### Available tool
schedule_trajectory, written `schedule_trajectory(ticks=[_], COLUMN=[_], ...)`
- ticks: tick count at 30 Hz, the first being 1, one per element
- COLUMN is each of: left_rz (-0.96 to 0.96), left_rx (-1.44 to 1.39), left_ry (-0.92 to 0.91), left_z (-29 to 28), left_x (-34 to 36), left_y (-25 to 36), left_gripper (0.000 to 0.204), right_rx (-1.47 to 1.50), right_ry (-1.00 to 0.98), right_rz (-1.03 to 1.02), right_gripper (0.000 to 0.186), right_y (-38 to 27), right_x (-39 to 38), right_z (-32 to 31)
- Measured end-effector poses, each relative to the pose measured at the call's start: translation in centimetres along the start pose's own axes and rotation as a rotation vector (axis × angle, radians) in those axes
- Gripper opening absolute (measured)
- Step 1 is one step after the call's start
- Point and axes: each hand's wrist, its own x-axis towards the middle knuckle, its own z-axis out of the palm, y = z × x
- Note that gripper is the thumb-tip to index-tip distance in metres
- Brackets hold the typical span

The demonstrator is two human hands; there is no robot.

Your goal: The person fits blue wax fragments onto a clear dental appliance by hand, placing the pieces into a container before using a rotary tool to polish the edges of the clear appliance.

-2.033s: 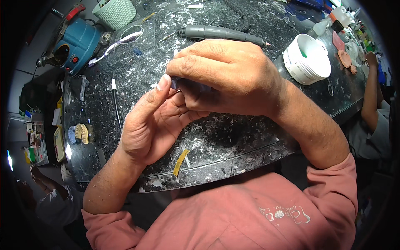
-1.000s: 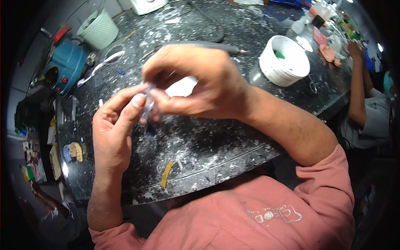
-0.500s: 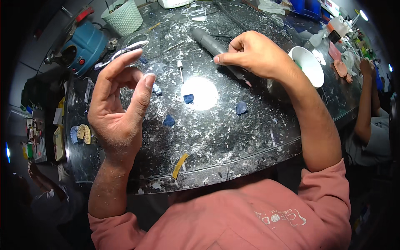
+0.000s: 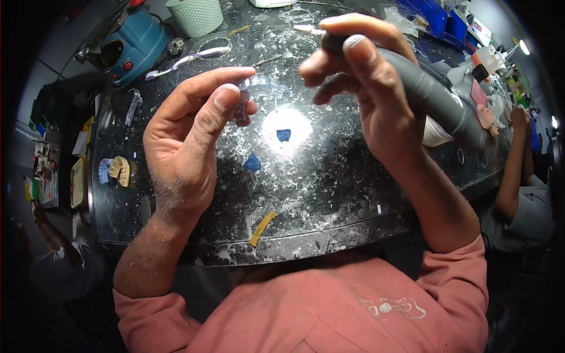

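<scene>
Between its thumb and fingers, my left hand point(image 4: 188, 126) grips a clear, curved plastic dental tray point(image 4: 242, 100). My right hand point(image 4: 376, 97) is wrapped round a thick dark grey rotary handpiece point(image 4: 432, 91), raised above the bench. Its slim tip point(image 4: 307, 28) points to the far left, past my index finger. Under the bright spot of light lies a dark blue chunk point(image 4: 283, 135). A second blue chunk point(image 4: 252, 163) is near my left hand's fingers. Part of the tray is hidden behind the fingers.
The dark bench point(image 4: 318, 200) is strewn with white shavings. Dental models point(image 4: 119, 170) stand at the left, beyond them a blue machine point(image 4: 130, 50) and a woven basket point(image 4: 196, 17). A yellow strip point(image 4: 262, 229) lies by the front edge. A white tub point(image 4: 435, 134) is partly behind the handpiece.
My right hand has closed round the handpiece and lifted it off the bench, its tip now pointing away. My left hand has moved right and now holds the clear tray.
</scene>
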Motion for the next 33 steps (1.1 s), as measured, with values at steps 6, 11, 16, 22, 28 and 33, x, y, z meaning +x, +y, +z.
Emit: schedule_trajectory(ticks=[6, 11, 16, 22, 28, 33], left_rz=[-0.126, -0.295, -0.226, -0.110, 0.176, 0.182], left_rx=[-0.209, -0.341, -0.105, -0.023, 0.313, 0.208], left_ry=[0.022, -0.003, 0.008, 0.002, -0.149, -0.103], left_z=[0.8, 0.7, 0.7, 1.0, -0.2, 0.2], left_x=[-0.8, -0.3, -0.6, -1.0, -0.6, -0.6], left_y=[0.3, 0.8, 0.3, 0.0, -0.5, -0.8], left_gripper=[0.026, 0.044, 0.059, 0.056, 0.043, 0.040], right_rx=[-0.053, -0.036, 0.047, 0.313, 0.339, -0.273], right_ry=[-0.096, -0.028, -0.015, 0.046, 0.079, 0.040], right_rz=[-0.040, 0.038, 0.358, 0.581, 0.291, 0.341], right_gripper=[0.039, 0.035, 0.034, 0.038, 0.042, 0.069], right_y=[-0.5, 1.0, -1.1, -1.4, 0.9, -2.1], right_x=[-0.5, -0.7, -0.5, -1.3, -3.1, -1.8], right_z=[1.7, 1.4, 1.8, 3.0, 4.4, 3.4])
